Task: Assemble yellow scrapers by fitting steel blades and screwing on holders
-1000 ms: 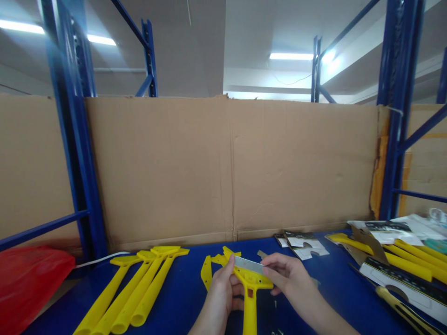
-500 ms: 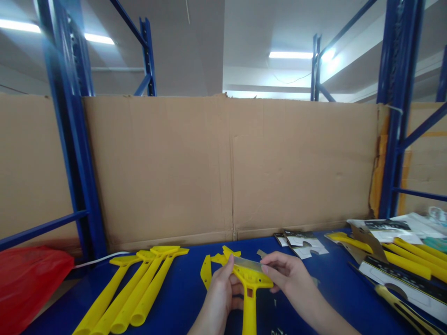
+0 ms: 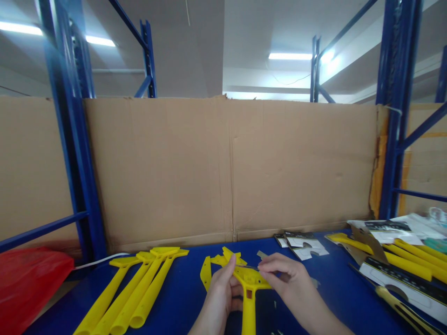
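A yellow plastic scraper (image 3: 249, 298) stands in front of me, its wide head up and its hollow handle toward me. My left hand (image 3: 220, 293) is closed on the left end of the head, thumb on top. Between thumb and fingers, my right hand (image 3: 288, 279) pinches the right end of a thin metal blade (image 3: 248, 266). The blade shows nearly edge-on above the head, its left end by my left thumb; I cannot tell whether it touches the head. Loose yellow head plates (image 3: 206, 273) lie just behind my left hand. Another metal blade (image 3: 261, 254) lies behind my right hand.
Several yellow scraper handles (image 3: 153, 284) lie side by side at left, near a red bag (image 3: 35, 279). A screwdriver (image 3: 398, 302), packaging cards (image 3: 303, 244) and more yellow scrapers (image 3: 408, 265) lie at right. Small screws (image 3: 275, 304) are near me. Cardboard (image 3: 230, 167) walls the back.
The blade has tipped from showing its flat face to nearly edge-on. My right hand has shifted slightly left with it. The left hand keeps its hold on the scraper.
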Demonstrator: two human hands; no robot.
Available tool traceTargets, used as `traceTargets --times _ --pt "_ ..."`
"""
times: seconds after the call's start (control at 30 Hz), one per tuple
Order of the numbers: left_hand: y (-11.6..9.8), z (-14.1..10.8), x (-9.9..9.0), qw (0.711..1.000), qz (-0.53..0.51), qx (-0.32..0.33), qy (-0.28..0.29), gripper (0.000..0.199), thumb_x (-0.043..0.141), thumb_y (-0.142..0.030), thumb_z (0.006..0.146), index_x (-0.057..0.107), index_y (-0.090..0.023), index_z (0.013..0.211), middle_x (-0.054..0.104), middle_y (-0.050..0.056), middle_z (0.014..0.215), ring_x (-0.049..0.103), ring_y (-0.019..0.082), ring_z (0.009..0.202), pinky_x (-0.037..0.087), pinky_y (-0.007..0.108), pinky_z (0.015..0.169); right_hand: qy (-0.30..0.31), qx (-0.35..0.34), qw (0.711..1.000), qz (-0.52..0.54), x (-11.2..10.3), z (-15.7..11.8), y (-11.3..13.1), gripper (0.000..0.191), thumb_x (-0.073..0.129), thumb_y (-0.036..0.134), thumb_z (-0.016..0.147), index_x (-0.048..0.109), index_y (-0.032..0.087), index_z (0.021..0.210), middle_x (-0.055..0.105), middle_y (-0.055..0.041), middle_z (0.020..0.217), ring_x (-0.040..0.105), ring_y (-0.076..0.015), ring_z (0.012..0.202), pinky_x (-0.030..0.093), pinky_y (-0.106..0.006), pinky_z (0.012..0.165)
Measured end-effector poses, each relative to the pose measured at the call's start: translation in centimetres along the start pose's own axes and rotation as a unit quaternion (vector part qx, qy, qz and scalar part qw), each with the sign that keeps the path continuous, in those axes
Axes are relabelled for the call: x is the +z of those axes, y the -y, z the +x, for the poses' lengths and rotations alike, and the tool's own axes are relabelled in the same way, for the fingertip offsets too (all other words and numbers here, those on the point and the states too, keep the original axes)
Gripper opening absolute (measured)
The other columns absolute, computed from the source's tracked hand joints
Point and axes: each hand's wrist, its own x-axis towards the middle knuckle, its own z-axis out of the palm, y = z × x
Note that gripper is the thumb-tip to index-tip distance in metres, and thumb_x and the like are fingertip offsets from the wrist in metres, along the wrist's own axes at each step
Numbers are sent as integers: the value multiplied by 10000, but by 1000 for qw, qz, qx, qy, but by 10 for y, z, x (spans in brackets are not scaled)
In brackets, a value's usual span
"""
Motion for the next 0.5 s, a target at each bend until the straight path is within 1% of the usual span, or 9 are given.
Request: traceTargets --times 0.1,0.2,0.3,0.4,0.5 --pt "4 2 -2 1000 -6 23 -13 467 691 -544 645 586 -135 844 710 80 724 613 156 546 407 233 506 30 -12 999 -21 -1 -2 -1 141 640 272 751 739 220 665 686 -58 814 653 -193 776 531 -280 683" --pt "7 4 -4 999 -13 32 -24 428 712 -507 644 574 -141 818 705 75 705 604 142 529 408 228 504 55 5 998 -34 0 -4 -4 140 613 251 764 729 214 694 668 -49 810 633 -174 715 527 -265 607" --pt "7 6 -4 999 -5 38 -22 416 691 -507 675 575 -140 833 708 89 713 626 163 542 402 229 478 53 78 996 -4 1 -4 -8 135 625 281 742 714 218 821 652 -30 819 611 -139 605 502 -234 489" --pt "6 6 -3 999 -5 36 -31 424 693 -508 668 585 -134 837 712 96 714 642 180 547 404 230 463 43 160 985 45 3 -1 -9 305 677 352 672 666 202 937 634 -16 819 609 -115 520 472 -217 417" --pt "7 7 -4 999 -14 37 -31 421 697 -500 665 598 -128 835 712 95 701 656 194 567 423 236 470 48 210 974 74 3 2 -4 453 707 434 609 626 162 962 607 8 720 581 -103 424 431 -211 356"
